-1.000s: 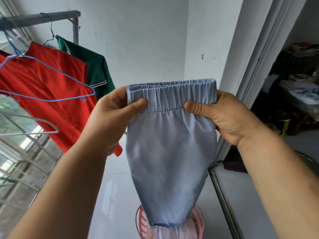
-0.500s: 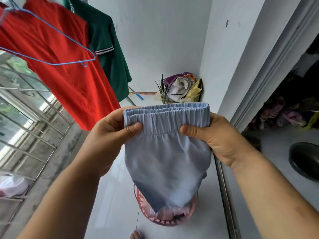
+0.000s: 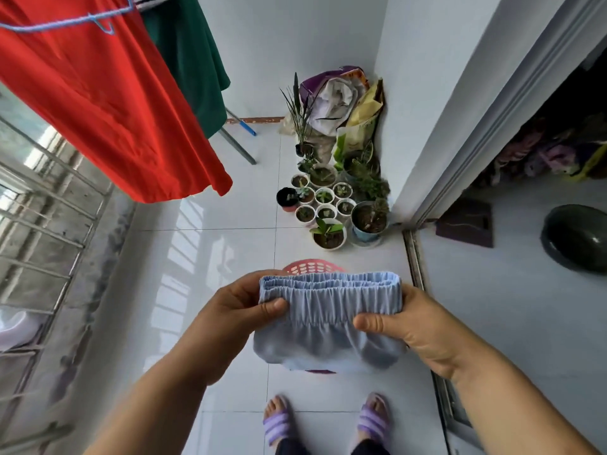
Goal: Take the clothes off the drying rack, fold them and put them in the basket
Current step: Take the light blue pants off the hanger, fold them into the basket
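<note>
Light-blue shorts [image 3: 328, 310] hang just above the pink basket [image 3: 312, 267], waistband pinched at each end by my left hand [image 3: 236, 323] and right hand [image 3: 417, 326], thumbs clamped on the front; I judge an uneven release could unfold them or drop them past the rim.

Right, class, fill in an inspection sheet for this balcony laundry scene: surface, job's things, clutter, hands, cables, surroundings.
Surface: glossy white floor tiles.
Job's things: folded light blue shorts held above the pink basket; red garment and green garment hang at upper left.
Clutter: potted plants and bags in the far corner.
Hands: left hand and right hand each pinch one end of the waistband.
Cables: nothing seen.
Surroundings: window grille on the left; door track on the right, dark round object beyond it.
</note>
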{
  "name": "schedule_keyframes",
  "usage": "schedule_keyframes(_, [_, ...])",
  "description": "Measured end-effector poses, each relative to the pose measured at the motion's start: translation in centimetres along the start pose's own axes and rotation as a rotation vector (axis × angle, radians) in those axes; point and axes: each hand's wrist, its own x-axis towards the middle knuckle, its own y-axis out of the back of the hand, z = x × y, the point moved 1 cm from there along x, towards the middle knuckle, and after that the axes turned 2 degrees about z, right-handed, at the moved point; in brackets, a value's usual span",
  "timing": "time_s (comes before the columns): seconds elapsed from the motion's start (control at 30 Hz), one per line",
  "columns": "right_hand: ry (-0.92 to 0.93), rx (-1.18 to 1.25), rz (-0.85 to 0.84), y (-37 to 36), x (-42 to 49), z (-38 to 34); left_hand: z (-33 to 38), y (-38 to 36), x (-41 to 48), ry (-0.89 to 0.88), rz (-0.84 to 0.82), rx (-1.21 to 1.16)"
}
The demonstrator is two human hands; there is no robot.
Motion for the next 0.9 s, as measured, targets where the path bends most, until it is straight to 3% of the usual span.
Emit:
schedule_keyframes(0.17, [-0.177, -0.022, -0.05, -0.6, 0.8, 4.6, -4.6, 1.8, 0.0, 0.172, -0.015, 0.004])
schedule_keyframes(0.37, [-0.26, 0.031, -0.109, -0.9, 1.1, 8.0, -8.1, 3.0, 0.3, 0.298, -0.093, -0.007])
schedule_keyframes(0.57, [-0.203, 0.064, -0.029, -0.8, 2.4, 8.8, -9.6, 3.0, 1.8, 0.281, -0.048, 0.039])
schedule_keyframes(0.7, [-0.149, 0.158, -0.044, 0.0, 3.2, 7.7, -9.4, 3.4, 3.0, 0.237, -0.143, 0.025])
schedule_keyframes(0.9, [-0.088, 0.349, -0.045, 2.2, 3.8, 5.3, -10.8, 4.2, 3.2, 0.315, -0.169, 0.439])
